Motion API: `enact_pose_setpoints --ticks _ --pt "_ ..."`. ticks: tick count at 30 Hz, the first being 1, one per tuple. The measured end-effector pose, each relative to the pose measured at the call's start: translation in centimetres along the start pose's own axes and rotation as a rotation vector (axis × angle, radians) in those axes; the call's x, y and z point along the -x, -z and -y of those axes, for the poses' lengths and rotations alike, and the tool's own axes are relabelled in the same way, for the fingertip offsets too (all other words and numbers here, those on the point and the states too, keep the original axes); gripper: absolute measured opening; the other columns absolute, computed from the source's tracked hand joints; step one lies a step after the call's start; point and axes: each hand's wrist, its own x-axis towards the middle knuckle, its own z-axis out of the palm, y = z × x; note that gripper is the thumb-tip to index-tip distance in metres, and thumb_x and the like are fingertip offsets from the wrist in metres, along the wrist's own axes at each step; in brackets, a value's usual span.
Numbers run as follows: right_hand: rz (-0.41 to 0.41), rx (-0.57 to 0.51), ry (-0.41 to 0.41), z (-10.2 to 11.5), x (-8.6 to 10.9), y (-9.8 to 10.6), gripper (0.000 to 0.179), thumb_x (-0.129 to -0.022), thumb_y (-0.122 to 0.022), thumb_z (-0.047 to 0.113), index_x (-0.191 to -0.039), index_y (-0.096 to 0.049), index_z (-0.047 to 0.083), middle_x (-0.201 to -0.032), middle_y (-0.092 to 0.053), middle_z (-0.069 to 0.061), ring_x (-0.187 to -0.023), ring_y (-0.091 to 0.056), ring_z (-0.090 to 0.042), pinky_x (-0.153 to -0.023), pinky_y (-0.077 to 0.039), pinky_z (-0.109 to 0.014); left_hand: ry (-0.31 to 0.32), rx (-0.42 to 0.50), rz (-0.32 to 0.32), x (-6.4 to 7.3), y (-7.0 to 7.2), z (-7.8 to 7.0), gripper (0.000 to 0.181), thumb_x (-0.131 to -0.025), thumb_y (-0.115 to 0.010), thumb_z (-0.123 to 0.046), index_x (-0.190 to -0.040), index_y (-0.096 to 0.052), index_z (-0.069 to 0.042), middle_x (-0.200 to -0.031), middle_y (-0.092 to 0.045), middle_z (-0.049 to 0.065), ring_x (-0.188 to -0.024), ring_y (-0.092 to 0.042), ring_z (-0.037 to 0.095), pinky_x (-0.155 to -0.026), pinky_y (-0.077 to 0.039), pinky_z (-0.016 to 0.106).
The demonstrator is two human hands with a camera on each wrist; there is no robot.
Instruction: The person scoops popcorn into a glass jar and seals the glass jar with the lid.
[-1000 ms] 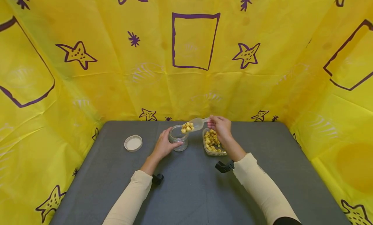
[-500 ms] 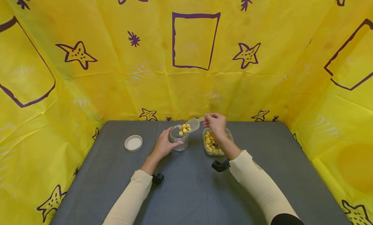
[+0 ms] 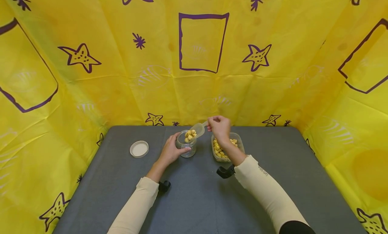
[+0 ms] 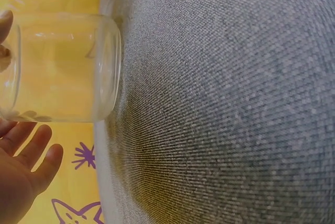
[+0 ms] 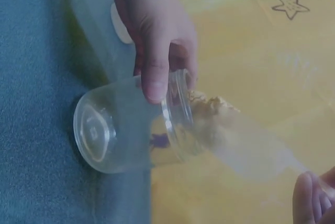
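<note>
A clear jar (image 3: 188,151) stands upright on the table, and my left hand (image 3: 170,150) grips it near the neck, thumb in front and fingers behind. My right hand (image 3: 220,129) pinches the handle of a translucent scoop (image 3: 199,129), tilted down toward the jar. Caramel popcorn (image 3: 190,135) lies at the scoop's front end, right over the jar's mouth. In the right wrist view the scoop's tip reaches the rim, popcorn (image 5: 209,110) heaped on it. Through the wall in the left wrist view, the jar (image 4: 60,67) shows no popcorn inside its body.
Below my right wrist sits a clear plastic container (image 3: 239,141) with more popcorn, partly hidden by the forearm. A round white lid (image 3: 139,149) lies at left on the grey table (image 3: 194,200). Yellow patterned cloth (image 3: 200,92) walls off the back and sides.
My right hand has moved left with the scoop, bringing the popcorn from the jar's right rim to over its mouth, tilted more steeply. The left hand and jar have stayed in place.
</note>
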Motion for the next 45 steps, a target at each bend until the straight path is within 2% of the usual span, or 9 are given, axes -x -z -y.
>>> enact_pose_setpoints --ticks 3,8,11,17,25,29,33,39,45 --pt "0.003 0.017 0.033 0.0 0.1 -0.3 0.015 -0.088 -0.062 0.007 -0.088 -0.068 -0.007 -0.066 -0.068 -0.010 -0.051 -0.062 -0.010 -0.050 -0.055 -0.023 0.005 0.007 0.001 0.1 0.1 0.0 0.089 -0.072 -0.085 -0.041 -0.144 -0.043 -0.007 -0.139 -0.049 0.019 -0.128 -0.048 0.037 -0.107 -0.038 0.054" --pt "-0.004 0.052 0.066 0.0 0.3 -0.7 0.016 -0.087 -0.062 0.007 -0.087 -0.069 -0.007 -0.066 -0.068 -0.013 -0.054 -0.067 -0.025 -0.049 -0.054 -0.024 0.011 0.006 0.006 0.1 0.0 0.0 0.089 -0.072 -0.085 -0.042 -0.144 -0.043 -0.008 -0.139 -0.049 0.018 -0.129 -0.047 0.036 -0.108 -0.037 0.054" --pt "0.001 0.057 0.061 0.0 0.3 -0.8 0.017 -0.088 -0.062 0.008 -0.088 -0.069 -0.007 -0.067 -0.069 -0.014 -0.055 -0.068 -0.027 -0.049 -0.055 -0.024 0.007 0.003 0.003 0.0 0.0 0.0 0.089 -0.072 -0.085 -0.041 -0.143 -0.044 -0.008 -0.139 -0.050 0.018 -0.127 -0.048 0.036 -0.107 -0.038 0.054" --pt "-0.002 -0.020 -0.015 -0.3 -0.1 -0.4 0.016 -0.090 -0.064 0.007 -0.091 -0.068 -0.009 -0.067 -0.068 -0.011 -0.050 -0.063 -0.012 -0.050 -0.055 -0.023 0.004 -0.001 0.000 0.0 -0.1 0.1 0.089 -0.072 -0.085 -0.041 -0.143 -0.044 -0.007 -0.138 -0.050 0.019 -0.126 -0.048 0.037 -0.106 -0.039 0.054" --pt "0.027 -0.066 -0.095 -0.9 -0.4 0.3 0.021 -0.091 -0.066 0.010 -0.099 -0.068 -0.010 -0.066 -0.067 -0.003 -0.053 -0.064 -0.012 -0.054 -0.057 -0.025 0.001 -0.004 -0.007 0.0 0.0 0.0 0.088 -0.072 -0.085 -0.040 -0.143 -0.044 -0.007 -0.139 -0.050 0.019 -0.127 -0.048 0.037 -0.106 -0.038 0.055" --pt "0.055 -0.085 -0.120 -1.1 -0.6 0.8 0.024 -0.093 -0.065 0.011 -0.102 -0.067 -0.011 -0.067 -0.068 -0.003 -0.054 -0.065 -0.012 -0.059 -0.059 -0.030 -0.007 -0.022 -0.005 -0.1 0.0 0.0 0.088 -0.072 -0.085 -0.041 -0.142 -0.045 -0.007 -0.139 -0.050 0.019 -0.126 -0.048 0.037 -0.106 -0.038 0.054" --pt "0.075 -0.122 -0.151 -1.1 -0.7 1.1 0.024 -0.093 -0.064 0.010 -0.103 -0.065 -0.012 -0.067 -0.068 -0.003 -0.053 -0.064 -0.011 -0.059 -0.059 -0.030 -0.014 -0.032 -0.002 0.0 0.1 -0.1 0.089 -0.071 -0.085 -0.041 -0.142 -0.045 -0.006 -0.138 -0.050 0.020 -0.124 -0.047 0.037 -0.105 -0.038 0.054" --pt "0.065 -0.174 -0.177 -0.9 -0.7 1.4 0.020 -0.093 -0.063 0.006 -0.102 -0.064 -0.011 -0.064 -0.067 -0.002 -0.052 -0.064 -0.012 -0.054 -0.056 -0.024 -0.015 -0.041 0.005 0.1 0.3 -0.3 0.089 -0.071 -0.085 -0.041 -0.142 -0.044 -0.006 -0.137 -0.050 0.019 -0.124 -0.046 0.036 -0.105 -0.038 0.053" --pt "0.040 -0.194 -0.184 -0.7 -0.6 1.6 0.020 -0.092 -0.064 0.007 -0.102 -0.065 -0.011 -0.062 -0.067 -0.001 -0.051 -0.064 -0.012 -0.057 -0.058 -0.029 -0.019 -0.045 0.013 0.1 0.4 -0.3 0.091 -0.072 -0.085 -0.042 -0.144 -0.043 -0.006 -0.140 -0.049 0.020 -0.126 -0.044 0.036 -0.106 -0.037 0.054"
